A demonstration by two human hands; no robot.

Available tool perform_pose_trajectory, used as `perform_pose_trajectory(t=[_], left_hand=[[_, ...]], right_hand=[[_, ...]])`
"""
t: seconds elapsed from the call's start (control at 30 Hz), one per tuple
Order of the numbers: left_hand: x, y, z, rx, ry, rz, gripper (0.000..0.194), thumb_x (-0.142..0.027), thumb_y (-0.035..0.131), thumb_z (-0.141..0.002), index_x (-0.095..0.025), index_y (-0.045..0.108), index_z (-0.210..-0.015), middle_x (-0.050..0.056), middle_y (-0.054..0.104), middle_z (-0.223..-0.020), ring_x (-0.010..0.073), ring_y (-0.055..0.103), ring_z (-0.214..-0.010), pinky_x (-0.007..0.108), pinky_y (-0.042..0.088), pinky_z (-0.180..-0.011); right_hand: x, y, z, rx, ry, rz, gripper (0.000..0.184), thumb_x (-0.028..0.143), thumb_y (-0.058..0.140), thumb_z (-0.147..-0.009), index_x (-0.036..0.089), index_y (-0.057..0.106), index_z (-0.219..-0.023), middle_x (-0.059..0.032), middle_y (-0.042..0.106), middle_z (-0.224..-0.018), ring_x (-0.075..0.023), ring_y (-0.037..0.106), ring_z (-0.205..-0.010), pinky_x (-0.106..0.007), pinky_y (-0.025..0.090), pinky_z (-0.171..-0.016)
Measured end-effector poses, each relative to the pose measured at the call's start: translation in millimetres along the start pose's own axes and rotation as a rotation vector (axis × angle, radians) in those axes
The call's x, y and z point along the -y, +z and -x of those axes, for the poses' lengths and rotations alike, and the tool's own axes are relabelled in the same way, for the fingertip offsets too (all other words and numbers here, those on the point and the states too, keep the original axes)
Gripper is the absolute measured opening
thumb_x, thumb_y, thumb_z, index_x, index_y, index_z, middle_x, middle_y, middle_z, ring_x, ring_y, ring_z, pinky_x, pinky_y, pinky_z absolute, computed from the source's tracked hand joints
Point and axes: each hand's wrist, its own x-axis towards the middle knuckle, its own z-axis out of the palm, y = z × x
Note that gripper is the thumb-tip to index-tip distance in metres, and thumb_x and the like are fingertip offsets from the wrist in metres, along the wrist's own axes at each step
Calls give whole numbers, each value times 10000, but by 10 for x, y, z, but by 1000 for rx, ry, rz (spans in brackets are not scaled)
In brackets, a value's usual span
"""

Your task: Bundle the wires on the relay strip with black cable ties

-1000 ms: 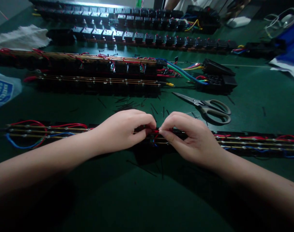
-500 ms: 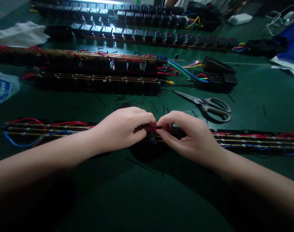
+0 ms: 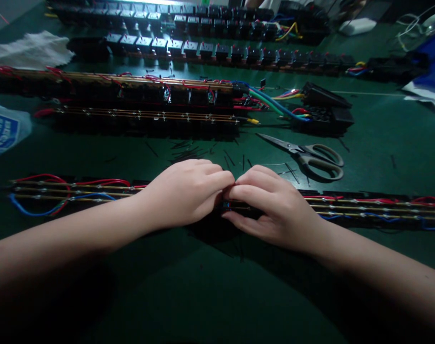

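A long black strip of socket housings [image 3: 364, 210] lies across the green table, carrying brass rods with red and blue wires. Over its middle, my left hand [image 3: 192, 191] has its thumb and fingers closed together; whatever is pinched there is hidden. My right hand [image 3: 274, 205] meets it from the right, with the index finger and thumb a little apart around the strip. A small bluish part shows between the right fingertips, and I cannot tell whether it is gripped. Behind the right hand rest scissors [image 3: 310, 157] with dark grey handles.
Thin black offcuts [image 3: 188, 153] are scattered behind my hands. Farther back lie a wired assembly [image 3: 145, 117] with a black plug end [image 3: 328, 112] and a row of black sockets [image 3: 238, 52]. A printed plastic bag [image 3: 4, 131] is at left, a blue container [image 3: 432, 62] at right.
My left fingers have closed more tightly together. The right index finger and thumb have shifted left and slightly apart, and the red wire seen between the fingertips is now hidden.
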Motion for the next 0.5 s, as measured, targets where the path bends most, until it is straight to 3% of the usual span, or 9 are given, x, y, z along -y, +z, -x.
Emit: perform_pose_trajectory(t=[0.23,0.5], left_hand=[[-44,14,-9,49,39,-138,149,-137,435,-905,-190,573,-888,25,644,-835,225,597,-777,350,464,-722],[-50,24,-22,59,31,-147,201,-151,377,-949,-192,559,-874,28,632,-812,222,591,-757,356,462,-721]], right_hand=[[1,10,19,-32,-20,60,173,253,596,-924,127,685,-846,-66,617,-782,-151,486,-713,-294,408,-663],[25,15,2,32,-110,155,219,270,578,-937,133,713,-832,-58,583,-743,-171,454,-726,-311,402,-657]])
